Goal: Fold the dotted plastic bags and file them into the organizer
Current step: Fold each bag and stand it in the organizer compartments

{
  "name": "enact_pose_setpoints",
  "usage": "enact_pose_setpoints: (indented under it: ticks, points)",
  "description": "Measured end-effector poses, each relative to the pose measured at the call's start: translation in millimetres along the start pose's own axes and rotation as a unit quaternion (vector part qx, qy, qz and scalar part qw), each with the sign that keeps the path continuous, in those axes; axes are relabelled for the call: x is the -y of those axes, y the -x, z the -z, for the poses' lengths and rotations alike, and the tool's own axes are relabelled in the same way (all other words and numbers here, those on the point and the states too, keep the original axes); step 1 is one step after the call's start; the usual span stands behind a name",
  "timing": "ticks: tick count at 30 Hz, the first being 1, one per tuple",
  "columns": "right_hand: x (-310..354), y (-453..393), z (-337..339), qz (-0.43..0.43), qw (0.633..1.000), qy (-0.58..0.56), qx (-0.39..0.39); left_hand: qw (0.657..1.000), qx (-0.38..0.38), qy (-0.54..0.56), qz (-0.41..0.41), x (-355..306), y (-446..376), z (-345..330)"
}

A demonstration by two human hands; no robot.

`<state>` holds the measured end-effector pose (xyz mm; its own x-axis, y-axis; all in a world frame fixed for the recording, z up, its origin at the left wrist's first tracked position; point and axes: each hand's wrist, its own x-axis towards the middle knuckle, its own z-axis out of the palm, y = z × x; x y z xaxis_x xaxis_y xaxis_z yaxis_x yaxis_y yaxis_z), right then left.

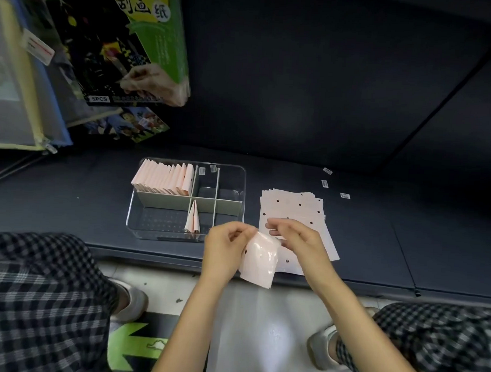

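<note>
My left hand point(226, 249) pinches the top edge of a pale pink dotted plastic bag point(259, 261) that hangs folded in front of the shelf edge. My right hand point(295, 238) hovers just right of it with curled fingers, over a flat stack of unfolded dotted bags point(294, 207); whether it touches the held bag is unclear. The clear organizer point(133, 209) sits to the left. Its back-left compartment holds a row of several folded bags point(163, 178). One folded bag point(193, 218) stands by the front divider.
The dark shelf point(377, 233) carries three small white labels point(334, 184) at the back right. Packaged paper products point(118, 48) and zip folders point(23, 91) hang at upper left. My checked trouser knees point(37, 289) and shoes frame the floor below.
</note>
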<state>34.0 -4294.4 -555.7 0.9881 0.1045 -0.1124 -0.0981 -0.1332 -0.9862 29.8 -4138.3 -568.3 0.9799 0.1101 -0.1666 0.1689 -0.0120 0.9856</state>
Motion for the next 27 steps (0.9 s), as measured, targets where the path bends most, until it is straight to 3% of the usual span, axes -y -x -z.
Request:
enact_pose_setpoints:
  ticks: [5, 8, 13, 17, 19, 23, 25, 27]
  points:
    - [-3, -10, -10, 0.011, 0.997, 0.074, -0.017, 0.998, 0.011, -0.041, -0.052, 3, -3, -1]
    - [-5, -17, -9, 0.016, 0.996, 0.075, -0.047, 0.998, 0.049, 0.020, 0.018, 8, -7, 6]
    - [-15, -27, -9, -0.014, 0.993, 0.012, -0.113, 0.992, 0.090, 0.007, 0.086, 20, -14, 19]
    - [-34, -29, -22, -0.121, 0.990, -0.057, -0.031, 0.995, 0.012, 0.033, 0.093, 26, -21, 22]
    - [-42, -32, -30, -0.152, 0.986, -0.059, -0.027, 0.992, 0.000, 0.062, 0.105, 30, -24, 25]
    - [-47, -41, -46, -0.137, 0.986, -0.008, -0.096, 0.992, 0.015, 0.036, 0.119, 37, -28, 28]
    - [-49, -42, -57, -0.108, 0.976, 0.087, -0.166, 0.994, -0.049, -0.038, 0.087, 42, -30, 29]
    - [-48, -42, -70, -0.060, 0.977, 0.123, -0.161, 0.986, -0.106, -0.122, 0.031, 46, -30, 31]
